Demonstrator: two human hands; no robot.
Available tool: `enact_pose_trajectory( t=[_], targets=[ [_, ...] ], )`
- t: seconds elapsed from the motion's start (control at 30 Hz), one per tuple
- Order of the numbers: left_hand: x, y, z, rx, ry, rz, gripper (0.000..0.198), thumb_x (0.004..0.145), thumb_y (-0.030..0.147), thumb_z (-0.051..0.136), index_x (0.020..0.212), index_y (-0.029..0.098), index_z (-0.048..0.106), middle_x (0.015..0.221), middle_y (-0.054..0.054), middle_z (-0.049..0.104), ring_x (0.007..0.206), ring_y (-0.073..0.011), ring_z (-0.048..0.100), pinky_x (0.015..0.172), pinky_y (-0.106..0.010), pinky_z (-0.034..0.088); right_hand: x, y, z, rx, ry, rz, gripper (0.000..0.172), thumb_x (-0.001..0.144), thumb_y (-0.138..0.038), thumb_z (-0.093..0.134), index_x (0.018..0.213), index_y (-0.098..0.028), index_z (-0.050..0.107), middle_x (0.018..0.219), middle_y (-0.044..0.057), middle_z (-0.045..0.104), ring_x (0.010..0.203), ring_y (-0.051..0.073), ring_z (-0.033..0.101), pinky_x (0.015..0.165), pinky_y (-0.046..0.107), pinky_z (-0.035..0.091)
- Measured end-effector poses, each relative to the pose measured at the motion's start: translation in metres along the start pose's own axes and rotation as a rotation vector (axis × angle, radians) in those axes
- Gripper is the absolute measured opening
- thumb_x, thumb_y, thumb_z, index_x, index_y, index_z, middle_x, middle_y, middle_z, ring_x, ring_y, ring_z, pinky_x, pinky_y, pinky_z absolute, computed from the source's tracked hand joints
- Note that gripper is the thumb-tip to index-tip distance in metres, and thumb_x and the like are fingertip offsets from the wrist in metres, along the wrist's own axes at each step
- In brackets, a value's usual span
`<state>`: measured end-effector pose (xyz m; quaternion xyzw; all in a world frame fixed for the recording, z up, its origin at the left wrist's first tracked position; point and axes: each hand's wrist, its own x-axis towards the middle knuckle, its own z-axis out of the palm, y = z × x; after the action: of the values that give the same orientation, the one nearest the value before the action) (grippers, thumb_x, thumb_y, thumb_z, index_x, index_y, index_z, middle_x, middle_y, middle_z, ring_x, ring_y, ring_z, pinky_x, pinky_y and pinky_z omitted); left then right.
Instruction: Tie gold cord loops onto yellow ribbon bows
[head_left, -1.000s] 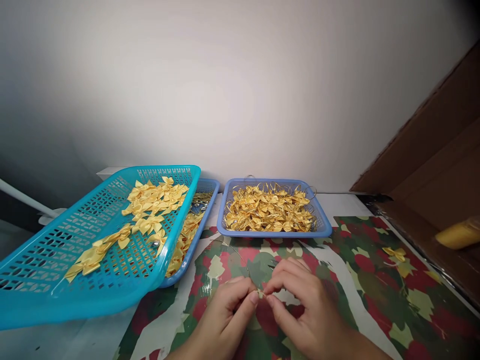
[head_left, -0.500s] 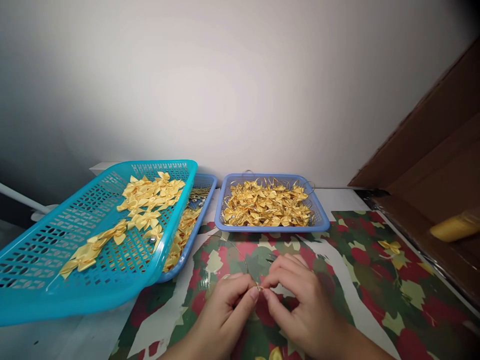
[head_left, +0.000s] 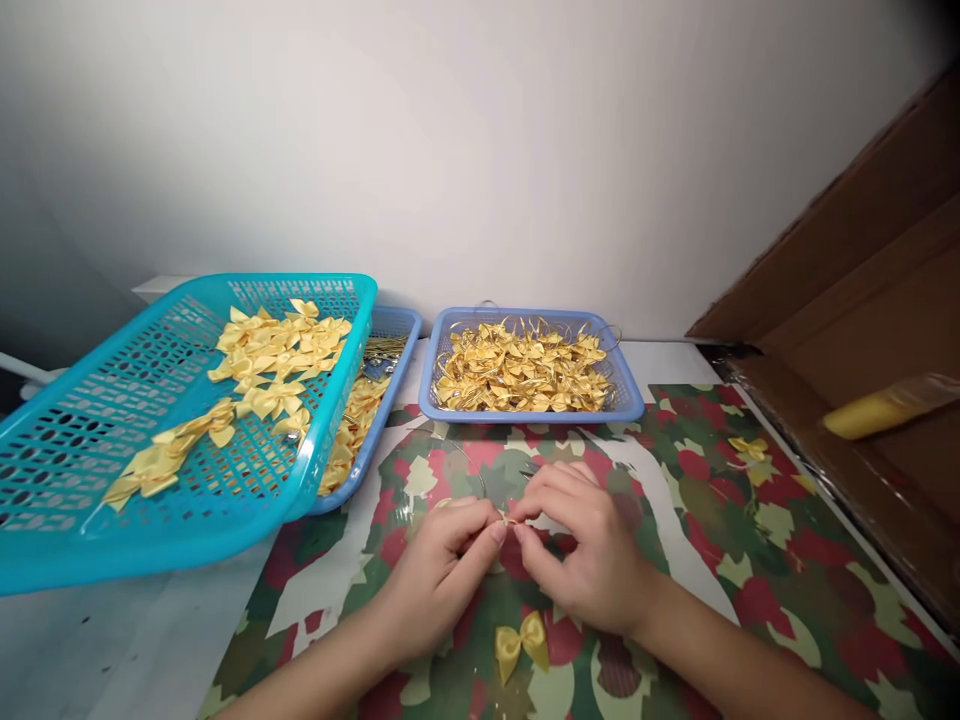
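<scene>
Thin wire: pinched between the fingertips of both hands above the desk, one length curving up and away past the left fingers; what joins at the pinch is too small to tell.
Left hand: thumb and forefinger closed on the wire.
Right hand: thumb and forefinger nipping it just beside; dark pointed tips show by the knuckles, whether held I cannot tell.
Change: the view has tipped downward, bringing a loose yellow bow fully into sight; the pinch is much the same, so the fine fingerwork seems unfinished.
Bow's make: glossy, satin-like ribbon, two flared lobes gathered at a narrow middle.
Desk cover: smooth, sheeny, leaf-patterned.
Periwinkle basket: perforated plastic, heaped with crinkled bows and springy gold loops.
Turquoise basket: lattice-walled plastic, softly folded bows inside.
</scene>
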<state>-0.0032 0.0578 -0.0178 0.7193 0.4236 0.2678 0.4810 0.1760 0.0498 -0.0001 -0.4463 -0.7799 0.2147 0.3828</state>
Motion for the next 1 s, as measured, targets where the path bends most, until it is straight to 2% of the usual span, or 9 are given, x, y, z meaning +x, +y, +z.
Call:
enact_pose_trajectory(
  t=[0.2,0.37,0.53,0.63,0.8,1.0],
  targets=[
    [0.001,-0.001,-0.001,0.002,-0.025,0.008,0.039,0.097,0.036,0.036,0.062,0.018,0.036,0.060,0.004,0.038,0.057,-0.0107,0.037,0.057,-0.024,0.028,0.000,0.005,0.001,-0.049,0.005,-0.017,0.013,0.078,-0.010,0.054,0.068,-0.018,0.057,0.067,-0.001,0.057,0.066,0.013,0.049,0.067,0.031,0.031],
    [0.000,-0.001,-0.003,-0.031,-0.066,0.005,0.038,0.096,0.035,0.035,0.061,0.019,0.030,0.058,0.005,0.030,0.054,-0.0099,0.030,0.052,-0.024,0.024,0.004,0.007,-0.006,-0.106,0.013,-0.046,0.013,0.077,-0.011,0.055,0.065,-0.018,0.056,0.067,0.000,0.059,0.066,0.014,0.050,0.068,0.031,0.030],
    [0.000,-0.002,-0.001,-0.066,-0.057,-0.005,0.038,0.096,0.035,0.036,0.061,0.019,0.033,0.058,0.005,0.029,0.054,-0.0097,0.029,0.052,-0.024,0.024,0.008,0.002,-0.015,-0.090,-0.090,0.015,0.004,0.076,-0.015,0.058,0.075,-0.019,0.061,0.074,0.000,0.063,0.072,0.015,0.054,0.073,0.033,0.030],
    [0.000,-0.002,0.000,-0.077,-0.055,0.003,0.037,0.096,0.035,0.036,0.062,0.018,0.036,0.058,0.005,0.032,0.055,-0.0096,0.031,0.053,-0.024,0.025,0.006,0.000,-0.014,-0.086,-0.152,0.015,0.003,0.076,-0.017,0.057,0.076,-0.018,0.060,0.073,0.000,0.063,0.069,0.015,0.052,0.071,0.032,0.029],
    [0.000,-0.001,0.001,-0.067,-0.067,0.001,0.037,0.095,0.035,0.037,0.061,0.019,0.034,0.057,0.005,0.030,0.054,-0.0095,0.029,0.052,-0.024,0.024,0.004,0.002,-0.009,-0.129,-0.160,-0.054,0.020,0.081,-0.014,0.049,0.062,-0.017,0.052,0.065,-0.001,0.059,0.063,0.013,0.047,0.068,0.032,0.025],
    [0.001,0.000,0.001,-0.047,-0.091,0.014,0.038,0.094,0.034,0.037,0.060,0.019,0.030,0.058,0.005,0.028,0.054,-0.0098,0.027,0.052,-0.024,0.023,0.004,0.006,-0.010,-0.174,-0.154,-0.108,0.018,0.077,-0.013,0.049,0.060,-0.018,0.050,0.062,-0.001,0.057,0.062,0.013,0.045,0.069,0.032,0.025]
  ],
)
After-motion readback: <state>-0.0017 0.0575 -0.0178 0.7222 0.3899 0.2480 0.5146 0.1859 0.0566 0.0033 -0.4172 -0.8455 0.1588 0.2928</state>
